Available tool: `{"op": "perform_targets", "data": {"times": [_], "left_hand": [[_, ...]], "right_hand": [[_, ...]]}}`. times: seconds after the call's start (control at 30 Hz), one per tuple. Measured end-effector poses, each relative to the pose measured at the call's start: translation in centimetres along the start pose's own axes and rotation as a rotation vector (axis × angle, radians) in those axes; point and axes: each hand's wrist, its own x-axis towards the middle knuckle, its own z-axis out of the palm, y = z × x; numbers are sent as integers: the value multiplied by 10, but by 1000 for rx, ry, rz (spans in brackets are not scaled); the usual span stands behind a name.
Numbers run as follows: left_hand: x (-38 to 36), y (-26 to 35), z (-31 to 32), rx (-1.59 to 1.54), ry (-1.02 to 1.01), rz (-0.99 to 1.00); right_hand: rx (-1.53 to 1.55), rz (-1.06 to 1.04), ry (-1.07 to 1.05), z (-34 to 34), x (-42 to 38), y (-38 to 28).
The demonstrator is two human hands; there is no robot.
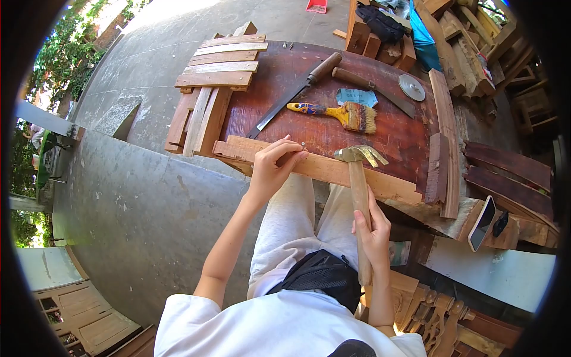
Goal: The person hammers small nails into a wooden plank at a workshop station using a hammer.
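Left hand (278,165): nail (303,145) over wood strip (324,169) | right hand (372,233): hammer (358,196) | paintbrush (351,116) on table (392,143)

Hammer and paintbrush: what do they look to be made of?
Hammer: handle looks like wood, pale and unpainted. Head looks like metal, since the claw shines; its yellowish tint could be coating or light.
Paintbrush: yellow handle with blue patterning looks painted, but wood or plastic, cannot tell. Bristles are pale tan fibre, natural or synthetic unclear.
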Motion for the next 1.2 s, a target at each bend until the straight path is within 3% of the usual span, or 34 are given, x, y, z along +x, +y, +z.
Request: {"op": "perform_targets", "data": {"times": [0.27,0.33,0.53,0.77,0.97,1.2], "left_hand": [[1,1,2,4,20,11],[0,0,3,-2,28,11],[0,3,1,-22,22,0],[-2,-6,0,28,34,-9],[-3,-4,2,-28,19,58],[-4,-5,1,1,29,70]], "right_hand": [[-97,-24,-64,-11,11,-29],[-141,-169,-46,-12,14,-39],[-75,-192,-107,-5,16,-86],[-151,-171,-216,-3,21,-85],[-124,-200,-137,-14,18,-107],[-202,-235,-224,-7,25,-94]]}}
